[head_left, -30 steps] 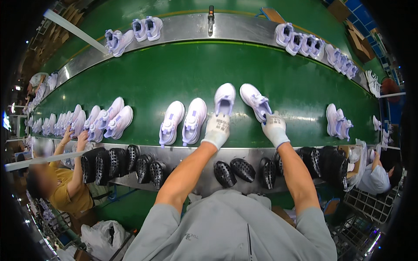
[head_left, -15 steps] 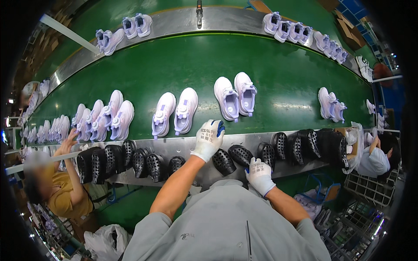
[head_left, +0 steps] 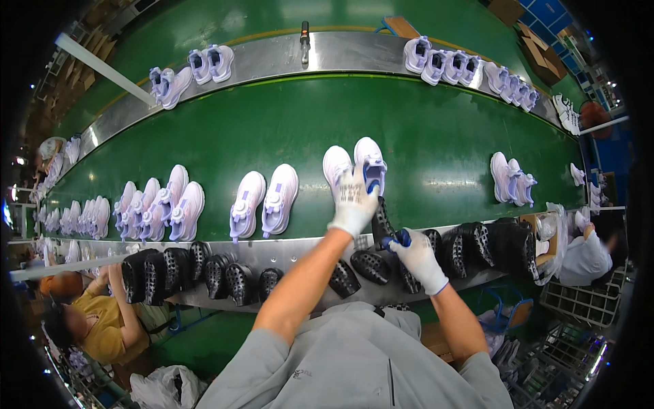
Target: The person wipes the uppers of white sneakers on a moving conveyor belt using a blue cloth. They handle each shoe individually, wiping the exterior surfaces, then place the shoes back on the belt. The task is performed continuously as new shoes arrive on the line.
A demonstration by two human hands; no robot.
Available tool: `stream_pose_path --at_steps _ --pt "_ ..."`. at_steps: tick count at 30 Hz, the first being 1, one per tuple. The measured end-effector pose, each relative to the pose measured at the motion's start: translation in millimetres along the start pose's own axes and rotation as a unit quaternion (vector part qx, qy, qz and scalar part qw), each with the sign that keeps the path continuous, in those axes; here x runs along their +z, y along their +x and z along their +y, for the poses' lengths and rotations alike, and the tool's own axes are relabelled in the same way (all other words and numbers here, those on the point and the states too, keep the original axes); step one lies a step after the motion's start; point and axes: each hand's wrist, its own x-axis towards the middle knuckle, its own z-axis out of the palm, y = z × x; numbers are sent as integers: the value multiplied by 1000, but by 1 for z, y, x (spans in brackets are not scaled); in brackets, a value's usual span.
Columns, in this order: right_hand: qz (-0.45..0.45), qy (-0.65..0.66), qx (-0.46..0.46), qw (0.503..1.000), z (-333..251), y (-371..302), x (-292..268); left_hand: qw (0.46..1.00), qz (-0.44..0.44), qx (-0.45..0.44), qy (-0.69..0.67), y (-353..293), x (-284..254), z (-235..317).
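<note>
A pair of pale lilac-white sneakers lies on the green conveyor belt in front of me: the left sneaker [head_left: 335,165] and the right sneaker [head_left: 368,151]. My gloved left hand [head_left: 354,196] closes over the opening of the right sneaker, hiding part of both. In my gloved right hand [head_left: 417,258] is a black perforated shoe tree [head_left: 382,219], held by its near end. Its far tip points at the heel of the right sneaker, right by my left fingers. Whether the tip touches the shoe cannot be told.
Black shoe trees [head_left: 241,283] line the metal ledge [head_left: 289,253] before me. More sneakers [head_left: 248,204] stand on the belt [head_left: 436,123] to left and right, others on the far rail [head_left: 354,51] beside a screwdriver-like tool [head_left: 304,44]. A co-worker [head_left: 102,320] is at left, another [head_left: 586,255] at right.
My left hand has moved forward and right onto the right sneaker. My right hand has lifted a shoe tree off the ledge toward it. The left co-worker's hands have drawn back from the sneakers.
</note>
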Motion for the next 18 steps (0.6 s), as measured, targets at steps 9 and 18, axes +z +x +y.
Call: stream_pose_path --at_steps 9,18 --pt "-49 -52 93 993 7 125 -38 869 -254 238 352 105 12 3" --pt "44 -142 25 989 9 128 18 917 -313 85 230 89 6 -9"
